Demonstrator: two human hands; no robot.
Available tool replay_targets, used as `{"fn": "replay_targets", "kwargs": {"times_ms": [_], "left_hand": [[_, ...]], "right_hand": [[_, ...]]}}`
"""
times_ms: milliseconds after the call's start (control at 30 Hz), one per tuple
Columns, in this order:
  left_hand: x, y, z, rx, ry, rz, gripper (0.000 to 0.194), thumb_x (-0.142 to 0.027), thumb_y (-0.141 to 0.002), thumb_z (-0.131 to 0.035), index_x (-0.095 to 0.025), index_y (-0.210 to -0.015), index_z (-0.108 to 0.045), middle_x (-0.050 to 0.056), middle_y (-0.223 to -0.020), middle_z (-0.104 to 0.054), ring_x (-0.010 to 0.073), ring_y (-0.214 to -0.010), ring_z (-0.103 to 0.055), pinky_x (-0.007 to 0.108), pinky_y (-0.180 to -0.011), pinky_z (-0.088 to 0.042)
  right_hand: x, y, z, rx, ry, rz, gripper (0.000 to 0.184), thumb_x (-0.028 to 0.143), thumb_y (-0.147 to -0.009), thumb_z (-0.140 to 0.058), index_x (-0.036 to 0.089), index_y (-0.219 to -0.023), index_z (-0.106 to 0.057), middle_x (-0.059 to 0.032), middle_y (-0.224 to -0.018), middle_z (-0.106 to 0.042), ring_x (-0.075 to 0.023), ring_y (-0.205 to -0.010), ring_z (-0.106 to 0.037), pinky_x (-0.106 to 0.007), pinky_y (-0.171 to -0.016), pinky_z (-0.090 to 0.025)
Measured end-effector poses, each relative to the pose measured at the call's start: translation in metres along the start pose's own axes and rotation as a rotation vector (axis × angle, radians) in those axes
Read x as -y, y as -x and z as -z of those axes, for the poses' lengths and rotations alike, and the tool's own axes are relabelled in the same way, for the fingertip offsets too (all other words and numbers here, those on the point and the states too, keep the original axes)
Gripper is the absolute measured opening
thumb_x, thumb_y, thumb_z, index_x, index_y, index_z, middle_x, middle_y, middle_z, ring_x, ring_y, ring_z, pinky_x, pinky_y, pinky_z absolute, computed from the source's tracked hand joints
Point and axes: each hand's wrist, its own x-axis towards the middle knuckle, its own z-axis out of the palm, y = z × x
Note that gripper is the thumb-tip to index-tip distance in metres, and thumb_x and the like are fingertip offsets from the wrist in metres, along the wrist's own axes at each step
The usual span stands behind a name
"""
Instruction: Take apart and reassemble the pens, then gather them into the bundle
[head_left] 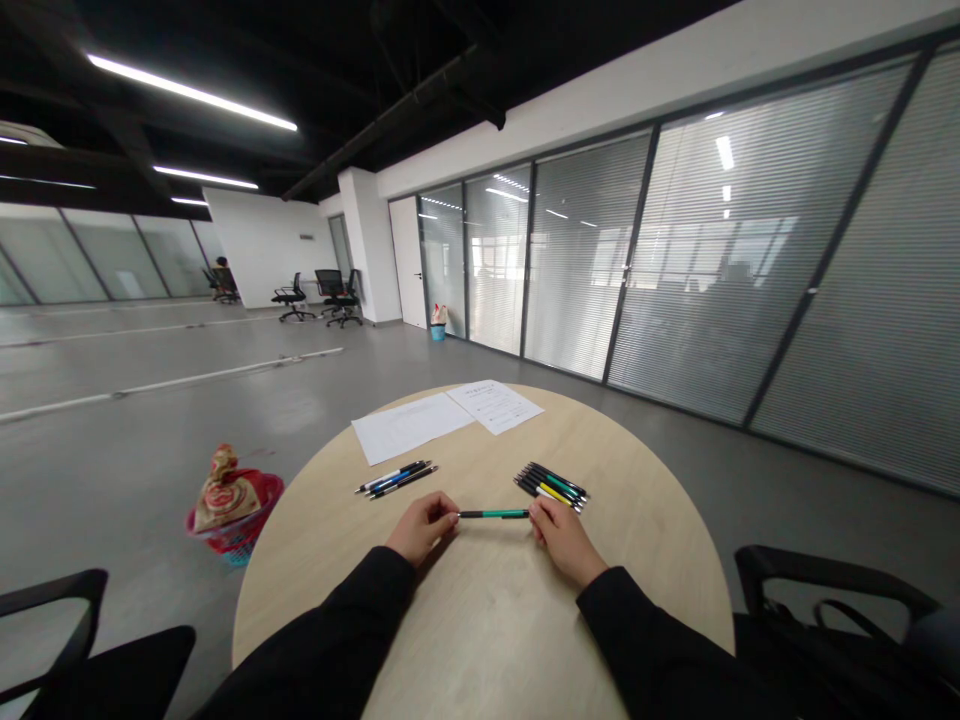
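Observation:
A green and black pen [495, 514] lies level between my two hands, just over the round table. My left hand [424, 527] pinches its left end between thumb and fingers. At the other end, my right hand [564, 538] is closed on the pen with thumb and fingers. Beyond my left hand is a small group of pens [396, 480], with white, blue and black barrels, side by side on the table. Close past my right hand lies a row of several pens [551, 484], mostly black, with green and yellow among them.
Two printed sheets of paper [411, 424] lie at the far side of the wooden table [480, 620]. A basket [240, 530] with a paper bag stands on the floor at left. Black chairs [832, 590] flank the table. Glass partitions [585, 260] run along the right.

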Motion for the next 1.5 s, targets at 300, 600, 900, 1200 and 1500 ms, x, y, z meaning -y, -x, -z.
{"fn": "replay_targets", "kwargs": {"times_ms": [300,600,900,1200,1500], "left_hand": [[-0.002,0.001,-0.001,-0.011,0.020,0.013,0.030,-0.041,-0.068,-0.074,-0.016,-0.071,-0.058,-0.002,-0.057,-0.060,0.0124,-0.053,-0.054,0.025,-0.056,-0.042],[0.000,0.002,-0.002,-0.011,0.038,0.002,0.031,-0.042,-0.069,-0.075,-0.015,-0.070,-0.058,-0.002,-0.056,-0.061,0.0127,-0.053,-0.055,0.026,-0.057,-0.042],[-0.002,0.002,-0.001,-0.017,0.017,0.009,0.030,-0.040,-0.068,-0.074,-0.015,-0.070,-0.058,-0.002,-0.056,-0.061,0.0123,-0.053,-0.055,0.025,-0.056,-0.042],[-0.003,0.001,-0.001,-0.002,0.030,0.016,0.033,-0.042,-0.067,-0.075,-0.015,-0.072,-0.059,-0.001,-0.058,-0.062,0.0127,-0.054,-0.056,0.026,-0.056,-0.043],[-0.006,0.003,-0.002,-0.010,0.015,0.016,0.033,-0.043,-0.067,-0.075,-0.015,-0.071,-0.059,-0.002,-0.057,-0.060,0.0127,-0.053,-0.055,0.026,-0.056,-0.043]], "right_hand": [[0.002,-0.001,0.000,0.001,-0.073,-0.023,0.038,0.046,-0.093,-0.045,0.019,-0.067,-0.051,0.0025,-0.057,-0.053,-0.0118,-0.051,-0.048,-0.024,-0.052,-0.036],[-0.001,-0.004,-0.002,-0.038,-0.375,-0.123,0.032,0.049,-0.078,-0.064,0.018,-0.074,-0.056,0.0004,-0.063,-0.057,-0.0119,-0.053,-0.049,-0.024,-0.050,-0.037],[-0.011,-0.008,-0.001,-0.052,-0.428,-0.171,0.025,0.036,-0.069,-0.072,0.016,-0.081,-0.063,0.0019,-0.063,-0.057,-0.0121,-0.055,-0.050,-0.024,-0.051,-0.037],[-0.016,-0.008,-0.004,-0.056,-0.393,-0.162,0.024,0.037,-0.071,-0.070,0.017,-0.080,-0.061,0.0014,-0.064,-0.057,-0.0120,-0.054,-0.050,-0.024,-0.051,-0.037],[-0.009,-0.006,-0.003,-0.064,-0.375,-0.157,0.024,0.039,-0.073,-0.069,0.017,-0.079,-0.061,0.0006,-0.065,-0.057,-0.0129,-0.055,-0.051,-0.025,-0.051,-0.038]]}}
